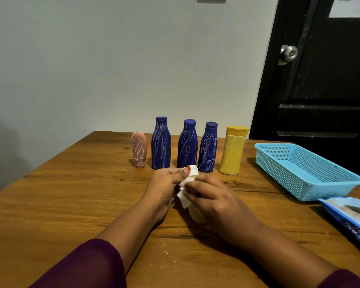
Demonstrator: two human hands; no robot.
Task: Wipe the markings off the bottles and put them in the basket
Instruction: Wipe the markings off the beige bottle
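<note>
Your left hand (164, 183) grips the cream bottle (196, 216) steady so your right hand (216, 200), pinching the wipe (184, 199), can rub; basket (330, 191) at two o'clock.

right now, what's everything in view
pink bottle: 1, pink, scribbled, row's left end
blue bottles: 3, dark blue, scribbled, mid row
yellow bottle: 1, yellow, row's right end
cream bottle: 1, cream, in both hands
wipe: 1, white, on the cream bottle
basket: 1, light blue, table's right side
packet: 1, blue, table's near right
table: 1, brown wood, under everything
door: 1, black, back right
hands: 2, left hand grips cream bottle, right hand holds wipe
</note>
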